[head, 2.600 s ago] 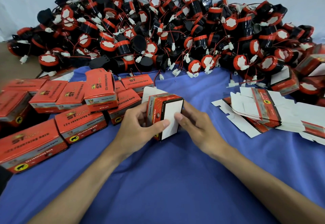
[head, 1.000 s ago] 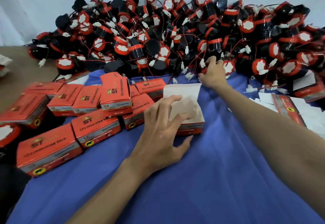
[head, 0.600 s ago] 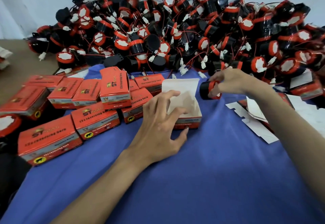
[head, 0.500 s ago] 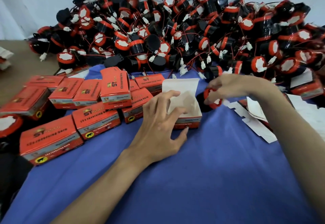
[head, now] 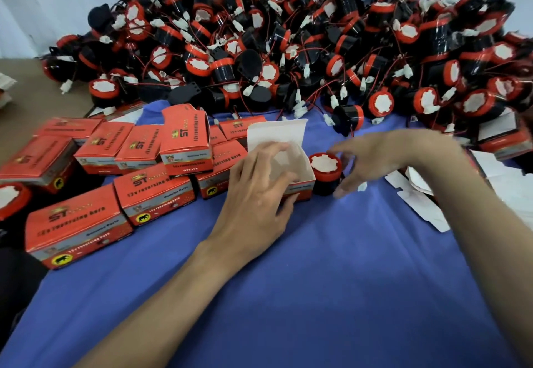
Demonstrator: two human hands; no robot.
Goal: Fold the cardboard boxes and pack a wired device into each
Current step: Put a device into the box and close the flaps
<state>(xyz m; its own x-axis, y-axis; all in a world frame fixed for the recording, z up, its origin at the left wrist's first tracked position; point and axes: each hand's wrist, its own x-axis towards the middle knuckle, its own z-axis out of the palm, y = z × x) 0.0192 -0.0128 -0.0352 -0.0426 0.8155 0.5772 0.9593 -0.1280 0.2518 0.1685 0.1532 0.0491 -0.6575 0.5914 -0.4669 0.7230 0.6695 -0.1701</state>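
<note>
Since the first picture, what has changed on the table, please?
The right hand left the open box, reached to the pile, took one wired device and brought it down right beside the box; its grip now is unclear. The left hand set the box down and holds it. The packed boxes and flat blanks stayed.

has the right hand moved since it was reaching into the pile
Yes. The right hand has pulled back from the pile toward the person, now just right of the open box, by a device standing on the blue cloth.
</note>
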